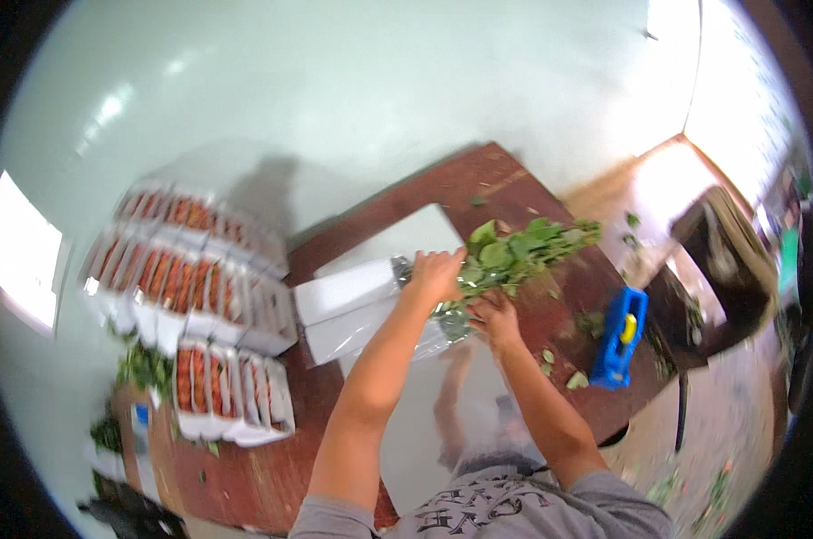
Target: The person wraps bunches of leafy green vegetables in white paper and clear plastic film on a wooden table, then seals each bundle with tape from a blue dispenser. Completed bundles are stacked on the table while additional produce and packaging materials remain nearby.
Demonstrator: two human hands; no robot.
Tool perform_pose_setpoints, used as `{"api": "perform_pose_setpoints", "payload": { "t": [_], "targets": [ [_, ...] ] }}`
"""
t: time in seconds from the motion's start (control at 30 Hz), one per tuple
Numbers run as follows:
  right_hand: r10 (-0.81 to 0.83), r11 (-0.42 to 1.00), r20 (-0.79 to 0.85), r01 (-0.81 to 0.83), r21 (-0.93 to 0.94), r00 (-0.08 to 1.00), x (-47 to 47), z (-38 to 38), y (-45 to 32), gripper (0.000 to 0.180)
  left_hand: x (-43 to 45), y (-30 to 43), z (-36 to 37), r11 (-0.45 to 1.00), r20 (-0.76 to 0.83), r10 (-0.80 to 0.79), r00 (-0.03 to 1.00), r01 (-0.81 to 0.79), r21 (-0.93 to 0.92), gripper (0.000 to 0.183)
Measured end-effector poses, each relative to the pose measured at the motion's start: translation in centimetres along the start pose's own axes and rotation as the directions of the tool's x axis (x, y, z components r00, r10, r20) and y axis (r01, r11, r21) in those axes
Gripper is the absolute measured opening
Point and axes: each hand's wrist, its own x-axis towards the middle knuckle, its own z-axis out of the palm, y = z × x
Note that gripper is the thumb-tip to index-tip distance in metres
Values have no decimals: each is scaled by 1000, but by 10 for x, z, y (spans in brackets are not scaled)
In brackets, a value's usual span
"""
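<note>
A bunch of leafy green stems [514, 256] lies over the dark red table, its lower part in clear plastic film. My left hand [440, 273] presses on the bunch's near end, fingers curled over the film. At the bunch's lower edge is my right hand [497, 316], fingers bent against the leaves and film. White wrapped bundles [345, 290] extend to the left of my hands; whether flowers are inside is hidden. Beneath them are a white sheet [406, 236] and a shiny reflective panel [413, 431].
White packs of red-orange flowers [190, 283] stand stacked at the left. A blue tape dispenser with a yellow part [620, 340] lies at the table's right side. Loose leaves [577, 381] are scattered on the table [265, 471]. A dark, cloth-draped container [723, 269] stands beyond the right edge.
</note>
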Motion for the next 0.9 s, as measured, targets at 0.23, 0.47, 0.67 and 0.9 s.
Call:
{"api": "perform_pose_setpoints", "payload": {
  "t": [0.23, 0.47, 0.67, 0.9],
  "targets": [
    [-204, 957, 410, 270, -109, 889, -81, 69, -58, 28, -178, -92, -95, 788, -440, -291, 849, -48, -614, 73],
    [-96, 866, 361, 257, -429, 928, -92, 31, -28, 17, -375, -146, -76, 149, -368, -913, 176, -696, -702, 55],
    [37, 828, 318, 150, -541, 947, -110, 9, 14, 11, -473, -154, -153, -87, -358, -900, 250, -906, -413, 54],
    [137, 744, 273, 83, -663, 952, -139, 39, 58, 15, -609, -276, -142, 138, -262, -965, -26, -897, -419, 58]
  ]
}}
